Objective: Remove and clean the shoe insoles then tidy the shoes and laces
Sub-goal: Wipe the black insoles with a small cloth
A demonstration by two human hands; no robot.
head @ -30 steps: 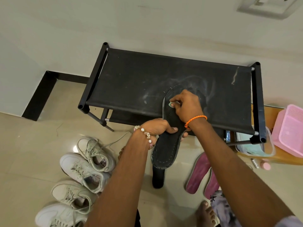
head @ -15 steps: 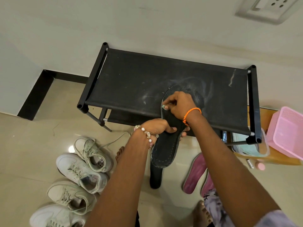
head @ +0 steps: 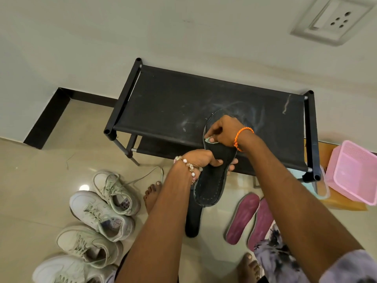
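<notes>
The left hand [head: 199,159] grips the black insole [head: 216,176] across its middle, thumb on the upper face and fingertips showing past the far edge. The insole slants from the rack [head: 183,103] down toward the floor: its upper end lies over the rack's top shelf, its lower end hangs in front of the rack. The right hand [head: 224,129] is curled over the upper end of the insole, fingers bunched around a small pale cloth [head: 209,139] pressed to the insole's left edge.

On the floor in front of the rack, a second black insole [head: 192,221] lies directly below the held one, and 2 maroon insoles [head: 242,217] lie side by side to its right. 4 white shoes [head: 98,213] sit in a row left of the rack's front, one lace trailing toward the rack. A bare foot [head: 152,197] stands between the shoes and the floor insole.

Right of the rack, a pink basket [head: 355,172] stands on a low wooden board; I cannot tell what it holds. A clear tub [head: 322,186] is wedged between the rack's right leg and the basket, with something pale green inside.

Against 1 second ago, the right hand has slid down and left along the insole, from its middle toward its left edge. The left hand's grip is unchanged.
</notes>
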